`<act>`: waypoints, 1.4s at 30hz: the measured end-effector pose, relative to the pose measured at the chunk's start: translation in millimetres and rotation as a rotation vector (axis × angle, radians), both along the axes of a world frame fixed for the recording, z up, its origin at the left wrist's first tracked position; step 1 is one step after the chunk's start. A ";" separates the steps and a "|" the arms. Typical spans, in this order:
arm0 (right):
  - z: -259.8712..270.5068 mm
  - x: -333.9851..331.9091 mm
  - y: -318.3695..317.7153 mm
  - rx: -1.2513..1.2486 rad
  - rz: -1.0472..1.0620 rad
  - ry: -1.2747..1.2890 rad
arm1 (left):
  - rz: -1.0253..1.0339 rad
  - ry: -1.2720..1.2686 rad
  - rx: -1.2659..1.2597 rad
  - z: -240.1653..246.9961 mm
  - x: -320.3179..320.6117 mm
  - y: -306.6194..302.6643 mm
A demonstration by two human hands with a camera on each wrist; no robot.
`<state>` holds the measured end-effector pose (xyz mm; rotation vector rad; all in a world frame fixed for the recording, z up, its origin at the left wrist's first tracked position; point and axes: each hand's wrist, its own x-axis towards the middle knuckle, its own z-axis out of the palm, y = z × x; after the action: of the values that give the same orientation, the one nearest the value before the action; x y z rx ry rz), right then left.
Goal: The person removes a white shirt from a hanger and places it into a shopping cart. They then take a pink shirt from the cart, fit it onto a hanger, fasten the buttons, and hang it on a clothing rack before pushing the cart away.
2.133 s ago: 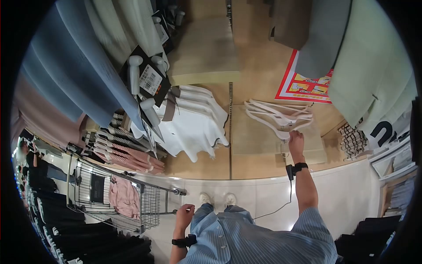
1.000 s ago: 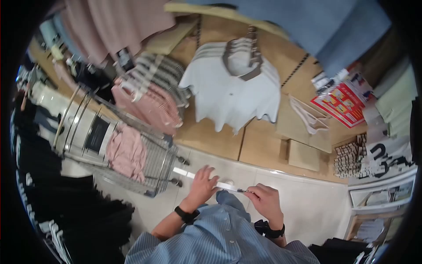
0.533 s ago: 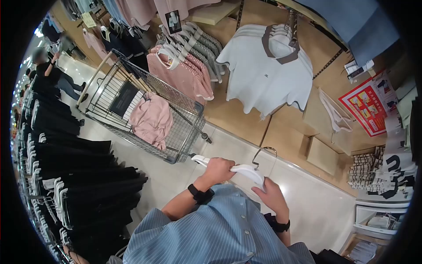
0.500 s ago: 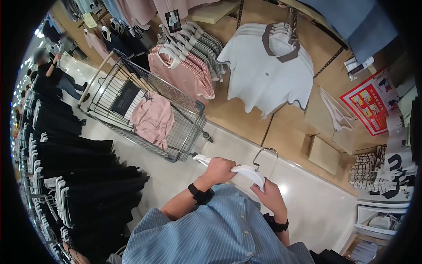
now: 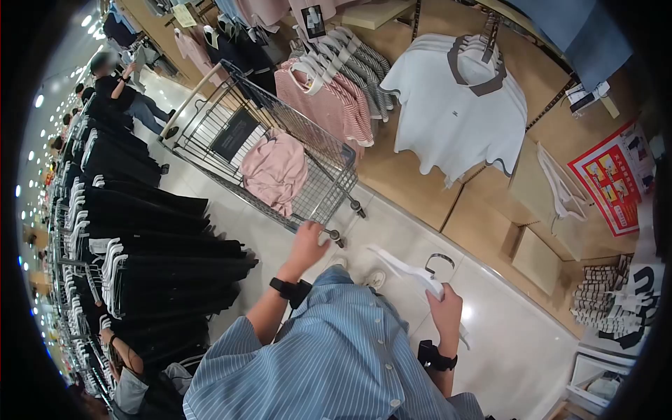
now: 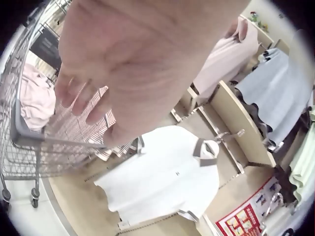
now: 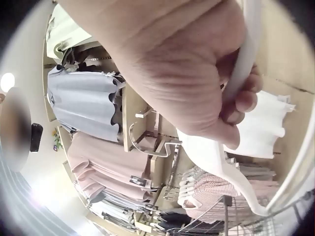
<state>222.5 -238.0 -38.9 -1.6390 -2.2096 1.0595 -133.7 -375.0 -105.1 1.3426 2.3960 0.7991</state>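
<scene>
A white clothes hanger [image 5: 406, 268] with a metal hook is in my right hand [image 5: 446, 309]. The right wrist view shows my fingers curled round the hanger [image 7: 209, 156] near the hook, with one arm reaching down past the thumb. My left hand [image 5: 306, 250] is apart from the hanger and holds nothing, its fingers loosely bent. In the head view it is close to the near end of a wire shopping cart [image 5: 329, 192]. A crumpled pink garment [image 5: 274, 170] lies inside the cart.
White polo shirts [image 5: 458, 112] and striped shirts [image 5: 325, 105] hang along the wall display. Another white hanger [image 5: 558, 185] lies on the shelf beside a red sign [image 5: 607, 178]. A rack of black clothes [image 5: 168, 276] lines the left. A person [image 5: 122, 94] stands beyond the cart.
My right hand has brought the hanger from the shelf to in front of me. The left hand, on the hanger half a second ago, has let go and moved left towards the cart.
</scene>
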 end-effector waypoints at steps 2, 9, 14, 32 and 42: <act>1.0 2.1 -0.1 0.003 -0.044 -0.059 | 0.110 -0.043 -0.073 -4.9 -28.8 -17.4; -17.2 -9.0 -0.2 0.109 -0.078 -0.115 | 0.337 0.034 -0.060 -41.8 -121.2 -56.9; -14.5 -55.4 -11.3 0.103 -0.108 -0.120 | 0.364 0.079 -0.104 -56.9 -168.1 -62.9; 7.4 -269.7 -146.7 0.033 -0.566 -0.202 | -0.023 -0.210 -0.420 -151.0 -418.8 -59.0; -6.2 -293.5 -179.6 0.049 -0.525 0.097 | -0.080 0.181 -0.598 -115.2 -374.3 -71.8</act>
<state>-71.0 -417.6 -45.1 -1.9409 -1.5912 0.9007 -508.0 -446.8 -220.3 1.2750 2.4064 -0.0768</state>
